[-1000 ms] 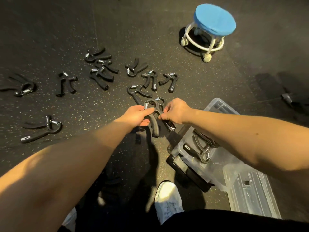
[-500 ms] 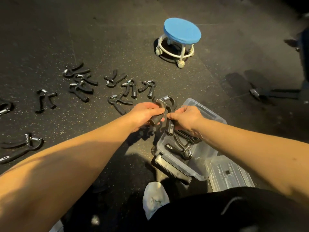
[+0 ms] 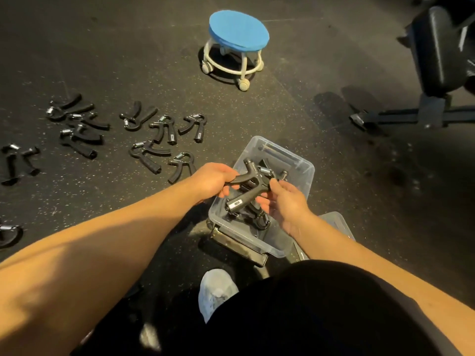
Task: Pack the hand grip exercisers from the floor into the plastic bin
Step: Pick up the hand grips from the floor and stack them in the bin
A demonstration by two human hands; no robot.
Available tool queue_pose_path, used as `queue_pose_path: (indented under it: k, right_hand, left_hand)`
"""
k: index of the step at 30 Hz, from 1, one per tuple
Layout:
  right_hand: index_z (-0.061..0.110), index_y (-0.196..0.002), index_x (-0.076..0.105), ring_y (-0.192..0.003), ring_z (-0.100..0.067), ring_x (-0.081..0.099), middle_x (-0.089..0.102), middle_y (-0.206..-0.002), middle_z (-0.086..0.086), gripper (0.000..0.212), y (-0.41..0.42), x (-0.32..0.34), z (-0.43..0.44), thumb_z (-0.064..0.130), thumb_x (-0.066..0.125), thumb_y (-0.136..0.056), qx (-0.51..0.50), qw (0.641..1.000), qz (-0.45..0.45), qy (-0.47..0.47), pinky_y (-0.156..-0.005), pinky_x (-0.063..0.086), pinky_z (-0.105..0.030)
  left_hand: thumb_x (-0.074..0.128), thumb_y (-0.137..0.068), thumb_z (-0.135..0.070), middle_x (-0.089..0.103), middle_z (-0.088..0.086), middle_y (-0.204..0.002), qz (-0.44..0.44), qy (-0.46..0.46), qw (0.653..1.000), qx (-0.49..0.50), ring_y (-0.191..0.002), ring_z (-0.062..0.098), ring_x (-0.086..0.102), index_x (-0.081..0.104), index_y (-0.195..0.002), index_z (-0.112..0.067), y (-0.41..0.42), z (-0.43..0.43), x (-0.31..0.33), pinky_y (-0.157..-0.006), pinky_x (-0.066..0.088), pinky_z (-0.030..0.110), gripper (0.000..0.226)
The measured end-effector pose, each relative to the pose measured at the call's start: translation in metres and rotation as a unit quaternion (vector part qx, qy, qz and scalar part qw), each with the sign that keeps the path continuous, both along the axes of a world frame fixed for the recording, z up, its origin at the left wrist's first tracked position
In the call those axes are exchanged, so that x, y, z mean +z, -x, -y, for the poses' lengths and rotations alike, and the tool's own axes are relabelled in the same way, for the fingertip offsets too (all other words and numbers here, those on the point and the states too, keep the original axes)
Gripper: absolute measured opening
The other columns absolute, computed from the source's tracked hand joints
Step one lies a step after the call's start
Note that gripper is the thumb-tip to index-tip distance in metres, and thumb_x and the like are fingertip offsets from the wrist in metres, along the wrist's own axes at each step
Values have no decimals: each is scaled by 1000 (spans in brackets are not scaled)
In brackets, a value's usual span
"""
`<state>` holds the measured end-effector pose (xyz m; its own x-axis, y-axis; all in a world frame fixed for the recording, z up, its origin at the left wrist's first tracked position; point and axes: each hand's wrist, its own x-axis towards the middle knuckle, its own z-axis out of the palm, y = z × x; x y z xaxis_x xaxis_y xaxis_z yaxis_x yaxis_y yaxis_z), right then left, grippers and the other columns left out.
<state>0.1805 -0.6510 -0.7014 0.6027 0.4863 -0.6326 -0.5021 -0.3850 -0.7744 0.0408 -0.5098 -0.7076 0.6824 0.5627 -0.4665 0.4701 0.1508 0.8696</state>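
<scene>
I hold a black hand grip exerciser (image 3: 248,187) with a steel spring over the clear plastic bin (image 3: 302,170). My left hand (image 3: 214,179) grips one of its handles. My right hand (image 3: 284,199) holds the spring end with curled fingers, palm up. Other black exercisers (image 3: 258,218) lie in the bin under it. Several more exercisers (image 3: 164,131) lie scattered on the dark floor to the left of the bin, the nearest one (image 3: 180,167) just beyond my left hand.
A blue-topped stool on white castors (image 3: 237,44) stands beyond the bin. A black bench frame (image 3: 434,73) is at the far right. The bin's clear lid (image 3: 336,222) lies behind my right forearm. My white shoe (image 3: 216,291) is near the bin.
Both hands lifted the exerciser from the floor and carried it right, over the bin. The view swung right, bringing the bench into sight.
</scene>
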Motion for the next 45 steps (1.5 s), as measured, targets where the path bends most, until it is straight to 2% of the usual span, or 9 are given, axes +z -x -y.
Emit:
queue_pose_path:
  k: [12,15,18,26,31,34,37,41,45]
  right_hand:
    - [-2,-119,61,-88,-26,76,74,-105,-20,25,7,-14,29,9,64,-97,-177,980,-74,-47,-69,63,-26]
    - [-3,-119,61,-85,-26,77,74,-103,-20,26,11,-20,25,9,64,-97,-233,967,-90,-44,-71,63,-29]
    - [3,-131,55,-76,-20,75,71,-96,-12,36,17,-27,23,6,64,-96,-272,959,-77,-36,-72,64,-31]
    - [19,-150,39,-80,-9,71,72,-93,3,63,4,-43,45,13,68,-94,5,984,175,33,-77,60,-21]
    - [27,-148,38,-124,-13,50,49,-131,3,87,-24,-49,49,24,85,-76,225,879,404,120,-106,41,-29]
    - [37,-157,10,-123,-21,49,47,-135,-3,108,-41,-49,48,34,83,-78,377,782,467,166,-100,48,-42]
    - [31,-158,19,-121,-28,50,50,-130,-8,102,-57,-49,44,48,80,-78,477,671,520,228,-94,47,-40]
    - [26,-152,36,-118,-29,49,50,-124,-9,89,-66,-52,36,42,82,-77,509,658,502,235,-95,47,-40]
    - [24,-150,41,-116,-31,50,51,-121,-10,88,-72,-59,27,39,85,-75,522,663,481,239,-96,46,-40]
  left_hand:
    - [68,-91,-32,63,-9,-83,-6,-54,997,54,-83,12,64,51,-135,-17,-19,20,-23,-82,50,30,50]
    - [68,-92,-26,65,0,-115,-2,-35,999,33,-91,18,68,38,-148,-18,-16,32,-29,-83,55,31,64]
    - [68,-92,-18,58,-2,-124,-54,-198,976,-71,-101,14,61,48,-143,-25,-16,39,-32,-89,48,27,55]
    - [70,-88,-30,58,-7,-103,-81,-345,914,-200,-95,17,57,68,-109,-26,-19,22,-48,-87,48,39,21]
    - [70,-91,-28,57,-11,-115,-66,-354,905,-225,-100,12,54,65,-123,-29,-20,17,-59,-91,46,35,33]
    - [69,-91,-29,58,-9,-117,-70,-358,901,-235,-103,15,56,64,-125,-29,-22,18,-61,-92,47,36,34]
    - [69,-91,-30,60,-6,-117,-79,-381,886,-254,-104,18,57,65,-123,-28,-24,20,-61,-93,47,39,32]
    - [72,-87,-34,55,-7,-115,-113,-416,861,-270,-108,18,55,62,-119,-29,-30,27,-64,-91,49,39,33]
    - [81,-79,-23,33,-4,-143,-133,-410,874,-224,-129,19,41,37,-142,-24,-43,39,-70,-98,50,42,78]
